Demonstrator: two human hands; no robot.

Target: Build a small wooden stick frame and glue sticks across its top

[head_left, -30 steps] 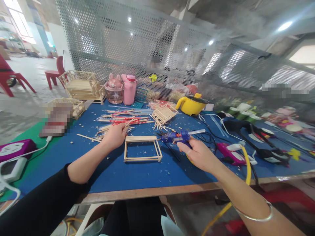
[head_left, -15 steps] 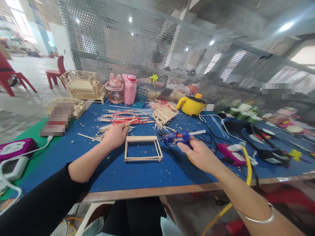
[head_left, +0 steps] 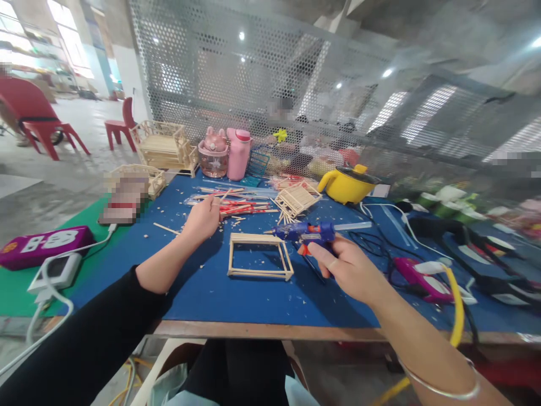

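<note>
Perforated metal screening [head_left: 220, 73] rises well beyond the fingers of both hands, and a blue tabletop [head_left: 203, 301], sprinkled with pale wood crumbs, spreads beneath them. The right hand [head_left: 349, 262] has its fingers curled round the handle of a blue glue gun [head_left: 306, 232], closed as far as that handle allows. Its red trigger [head_left: 303, 250] shows just ahead of them; whether it is squeezed, I cannot tell. Such a grip seems meant to keep the gun level, its nozzle reaching left of those fingers over the far side of a stick frame [head_left: 257, 239]. Whether the tip touches wood is too small to judge. The frame rests on the tabletop between the two hands, nearer the body than the left fingertips. No finger touches it, probably because it sits steadily by itself.

The left hand [head_left: 207, 217] has its fingertips pinched together, apparently on a thin stick [head_left: 225, 196] that pokes out past them, perhaps held near one end to leave the rest free. Bundled sticks [head_left: 249, 210] in red and clear wrapping lie beside those fingertips, likely for easy reach.

The frame is bare, slim wooden rods: rectangular, open-centred, its far side a flat strip of rods laid together. Smooth plastic forms the gun; a translucent glue stick [head_left: 354, 225] juts from its back, just above the right knuckles. Beyond both hands, a slatted wooden piece [head_left: 297, 198] leans over loose rods, and a glossy, rounded yellow pot [head_left: 349, 186] stands farther off.
</note>
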